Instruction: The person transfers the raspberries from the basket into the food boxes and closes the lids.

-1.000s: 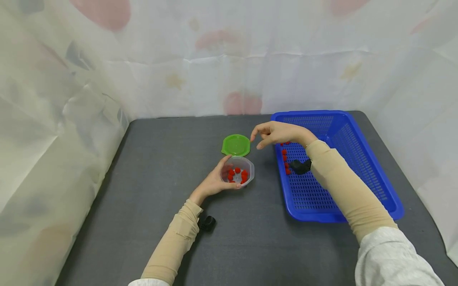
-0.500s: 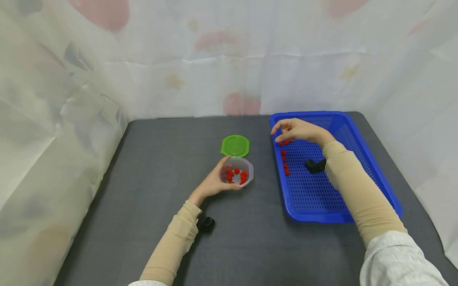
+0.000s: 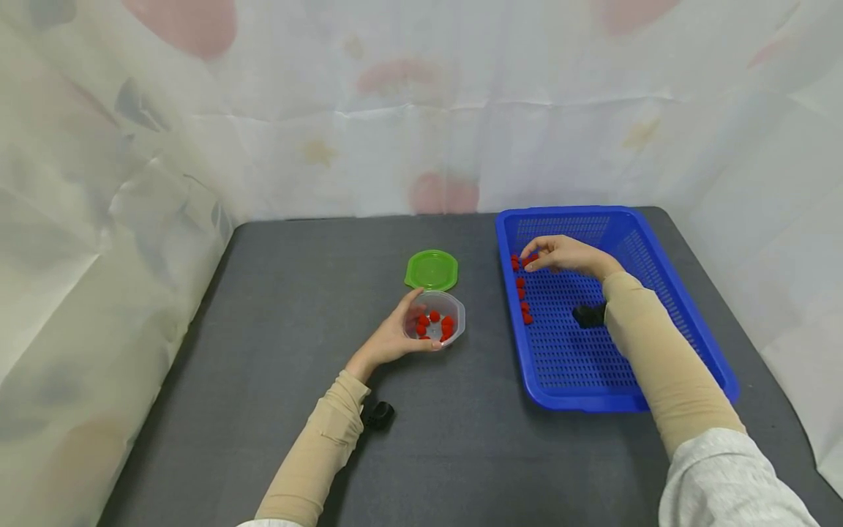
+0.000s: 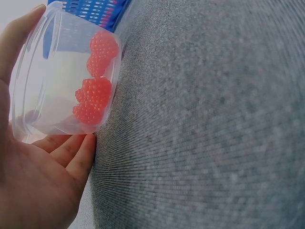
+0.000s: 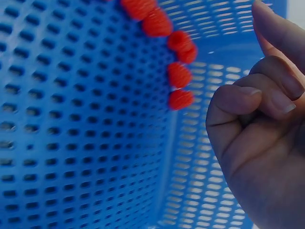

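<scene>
1. Pale printed sheeting (image 3: pixel 316 168) hung behind and to both sides of the blue basket.
2. The grey table (image 3: pixel 474 454) ran beneath the basket (image 3: pixel 573 403), reaching well out to its left.
3. Right hand (image 3: pixel 573 255) hung inside the basket's far left part, thumb and forefinger narrowly apart at the berries there; could not tell whether they had pinched one. Remaining fingers curled in. Risk, as judged: in such a crowded row a pinch might knock neighbours loose, and squeezing hard could crush soft fruit.
4. Left hand (image 3: pixel 388 338) was well left of the basket, fingers and thumb curved round the clear tub.
5. Tub (image 4: pixel 64 78) was mouth up, left of the basket and apart from it; whether its base met the table was unclear. Thin walls: too tight a grip might flex them, too slack a one might let the tub tip and spill.
6. Green lid (image 3: pixel 431 270) lay flat left of the basket, just beyond the tub. A nudge from the tub could slide it.
7. Smallest: red raspberries. Some (image 3: pixel 527 319) lined the basket's left wall and far left corner; others (image 4: pixel 96 91) lay on the tub's floor. A berry dropped short of the tub could roll beside the basket.
</scene>
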### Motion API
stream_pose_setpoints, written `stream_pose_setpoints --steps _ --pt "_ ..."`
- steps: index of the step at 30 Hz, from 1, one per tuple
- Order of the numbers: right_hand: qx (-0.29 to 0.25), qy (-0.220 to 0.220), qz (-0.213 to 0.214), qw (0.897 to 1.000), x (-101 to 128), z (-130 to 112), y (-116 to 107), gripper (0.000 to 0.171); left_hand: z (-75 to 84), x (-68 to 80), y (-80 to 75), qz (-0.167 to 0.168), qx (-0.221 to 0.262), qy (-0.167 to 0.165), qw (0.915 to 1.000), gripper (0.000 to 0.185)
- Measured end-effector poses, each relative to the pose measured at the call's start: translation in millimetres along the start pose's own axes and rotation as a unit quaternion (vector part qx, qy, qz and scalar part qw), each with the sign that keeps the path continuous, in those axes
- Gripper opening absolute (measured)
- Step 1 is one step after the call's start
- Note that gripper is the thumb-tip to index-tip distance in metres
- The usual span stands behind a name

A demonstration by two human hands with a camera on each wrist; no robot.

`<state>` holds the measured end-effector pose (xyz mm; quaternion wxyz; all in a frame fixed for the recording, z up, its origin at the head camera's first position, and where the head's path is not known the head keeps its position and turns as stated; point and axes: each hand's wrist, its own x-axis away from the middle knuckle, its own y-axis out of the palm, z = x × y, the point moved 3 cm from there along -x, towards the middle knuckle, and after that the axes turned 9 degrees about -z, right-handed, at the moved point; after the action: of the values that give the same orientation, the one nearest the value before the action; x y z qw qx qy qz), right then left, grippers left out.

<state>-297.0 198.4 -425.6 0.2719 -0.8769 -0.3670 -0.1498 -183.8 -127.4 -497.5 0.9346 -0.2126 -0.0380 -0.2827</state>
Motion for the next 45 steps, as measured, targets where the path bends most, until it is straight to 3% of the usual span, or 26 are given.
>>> stream_pose_setpoints --steps 9,16,18,36,45 --pt "0.035 0.027 -0.030 0.999 -8 24 7 0.037 2.9 1.2 -1.2 -0.013 0.003 -0.005 0.9999 0.103" --pt "0.046 0.033 -0.040 0.998 -12 31 14 0.039 38.7 17.1 -2.6 -0.023 0.000 -0.004 0.9997 0.097" --pt "0.048 0.034 -0.038 0.998 -13 30 15 0.038 39.1 17.2 -2.5 -0.022 0.000 -0.003 0.9997 0.097" --pt "0.061 0.051 -0.033 0.996 -22 39 16 0.038 34.3 13.5 -1.7 -0.016 -0.002 0.007 0.9998 0.098" --pt "0.070 0.055 -0.027 0.996 -22 41 19 0.030 -1.0 -0.5 1.0 0.005 -0.008 0.004 0.9999 0.103"
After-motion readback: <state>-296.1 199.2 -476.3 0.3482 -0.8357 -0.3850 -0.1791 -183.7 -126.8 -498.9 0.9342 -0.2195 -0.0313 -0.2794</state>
